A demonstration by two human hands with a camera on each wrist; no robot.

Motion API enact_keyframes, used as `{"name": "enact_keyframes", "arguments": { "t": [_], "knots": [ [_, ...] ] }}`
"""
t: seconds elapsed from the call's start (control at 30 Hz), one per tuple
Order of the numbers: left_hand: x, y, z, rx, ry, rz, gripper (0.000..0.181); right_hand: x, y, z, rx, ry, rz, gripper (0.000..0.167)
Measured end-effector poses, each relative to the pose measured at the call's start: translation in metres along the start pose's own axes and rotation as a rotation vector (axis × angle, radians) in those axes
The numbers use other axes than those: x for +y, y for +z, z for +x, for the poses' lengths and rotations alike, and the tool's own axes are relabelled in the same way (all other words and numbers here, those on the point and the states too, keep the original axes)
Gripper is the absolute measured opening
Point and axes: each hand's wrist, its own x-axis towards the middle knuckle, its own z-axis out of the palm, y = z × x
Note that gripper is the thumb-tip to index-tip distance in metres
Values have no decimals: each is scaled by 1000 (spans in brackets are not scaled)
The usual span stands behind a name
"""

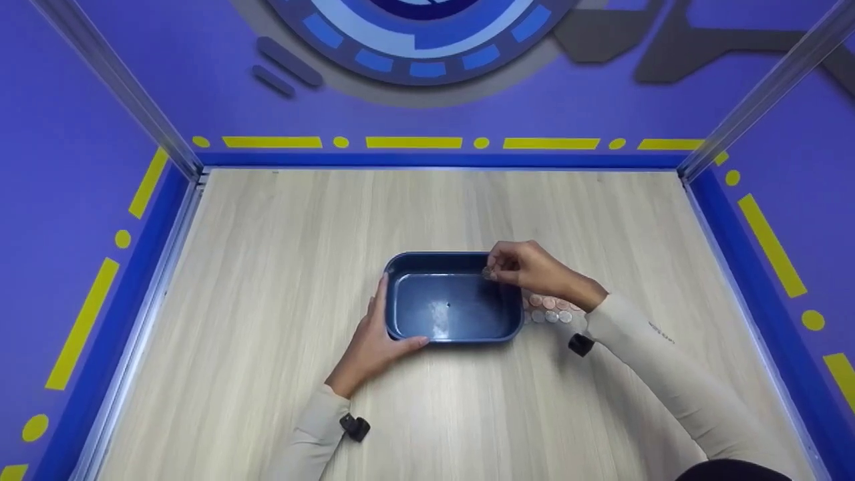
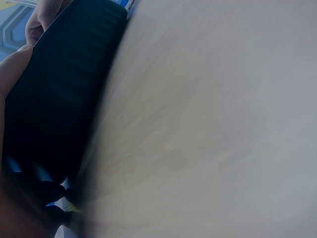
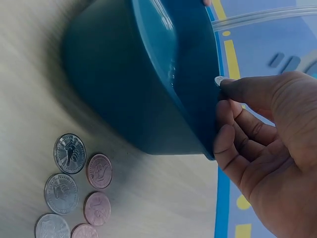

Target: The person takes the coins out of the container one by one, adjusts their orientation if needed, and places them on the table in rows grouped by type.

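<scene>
A dark blue plastic container (image 1: 427,300), rectangular with rounded corners, stands on the table, its inside floor bare in the head view. My left hand (image 1: 371,342) holds its near left corner, fingers along the left wall and thumb at the near rim. Over the far right part of the container, my right hand (image 1: 538,268) pinches a coin (image 3: 219,80) between thumb and fingertips. That coin is partly hidden by the thumb. Silver coins (image 3: 61,193) and copper-coloured coins (image 3: 97,208) lie in rows on the table, right of the container; the right forearm hides some in the head view.
The pale wood-grain table (image 1: 287,247) is enclosed by blue panels (image 1: 414,120) with yellow markings at the back and both sides. Metal posts (image 1: 143,87) stand at the back corners. A small black device (image 1: 580,345) sits at the right wrist.
</scene>
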Motion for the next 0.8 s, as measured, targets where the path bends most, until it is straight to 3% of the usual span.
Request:
{"name": "enact_keyframes", "arguments": {
  "t": [0.8],
  "knots": [
    [-2, 1, 0, 3, 10, 0, 143, 24, -9, -46, 141, 46, 80, 8]
  ]
}}
